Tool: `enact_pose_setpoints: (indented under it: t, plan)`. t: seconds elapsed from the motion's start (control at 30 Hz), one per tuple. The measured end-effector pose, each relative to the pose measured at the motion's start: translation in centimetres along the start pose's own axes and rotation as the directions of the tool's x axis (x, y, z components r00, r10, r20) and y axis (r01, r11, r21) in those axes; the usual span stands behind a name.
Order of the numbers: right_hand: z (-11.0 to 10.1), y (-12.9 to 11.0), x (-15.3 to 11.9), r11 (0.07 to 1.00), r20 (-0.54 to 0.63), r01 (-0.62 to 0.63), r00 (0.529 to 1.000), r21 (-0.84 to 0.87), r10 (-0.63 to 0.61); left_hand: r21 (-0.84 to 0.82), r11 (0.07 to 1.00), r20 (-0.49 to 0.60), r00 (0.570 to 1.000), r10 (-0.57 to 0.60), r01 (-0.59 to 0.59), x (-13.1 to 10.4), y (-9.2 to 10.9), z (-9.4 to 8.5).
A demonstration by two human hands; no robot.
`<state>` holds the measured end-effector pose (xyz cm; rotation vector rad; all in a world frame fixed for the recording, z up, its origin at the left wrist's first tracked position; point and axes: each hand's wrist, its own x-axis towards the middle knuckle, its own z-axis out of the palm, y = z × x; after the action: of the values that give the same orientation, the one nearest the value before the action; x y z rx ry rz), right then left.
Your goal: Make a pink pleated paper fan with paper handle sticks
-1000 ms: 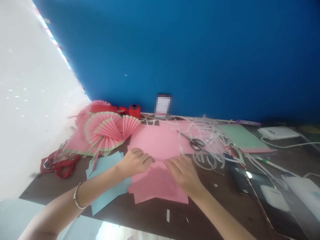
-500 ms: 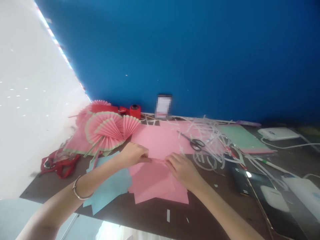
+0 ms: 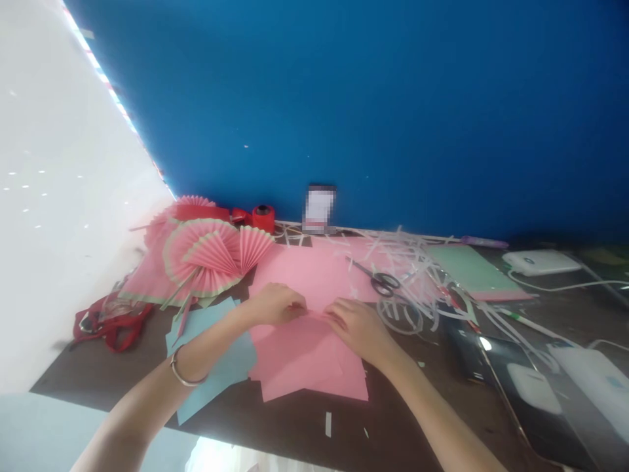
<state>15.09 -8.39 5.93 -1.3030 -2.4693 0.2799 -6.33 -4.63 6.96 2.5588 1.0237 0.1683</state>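
Pinching left hand (image 3: 278, 304): fingers curled nearly closed on the far edge of a pink sheet (image 3: 314, 344).
Right hand (image 3: 356, 328): thumb and fingertips drawn together on that same edge, just beside the left.
Pink sheet: between both hands, lying over other pink paper (image 3: 299, 265).
Blue paper (image 3: 223, 364): on the dark table (image 3: 373, 429), partly covered by the left forearm (image 3: 147, 400).
Pleated fans (image 3: 209, 252): piled beyond the blue paper.
Scissors (image 3: 385, 284): beyond the right hand, near tangled white strips (image 3: 417, 262).
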Motion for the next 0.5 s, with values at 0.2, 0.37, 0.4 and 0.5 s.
enact_pose_setpoints:
  t: [0.2,0.37,0.4,0.5]
  plan:
    - [0.5,0.7,0.0,0.997,-0.002,-0.039,0.999,0.068,0.039,0.075,0.997,0.004,1.000,-0.005,0.004,0.8,0.3,0.2]
    - [0.7,1.4,0.0,0.988,-0.095,-0.054,0.993,0.144,0.068,0.049,0.998,-0.077,0.996,0.037,-0.033,1.7,1.1,1.1]
    - [0.8,1.7,-0.2,0.982,-0.127,-0.066,0.988,0.178,0.089,0.064,0.997,-0.095,0.995,0.035,-0.029,1.8,1.0,1.3]
    - [1.2,2.9,-0.8,0.949,-0.217,-0.102,0.961,0.298,0.172,0.130,0.991,-0.147,0.988,0.053,-0.034,1.9,0.3,2.1]
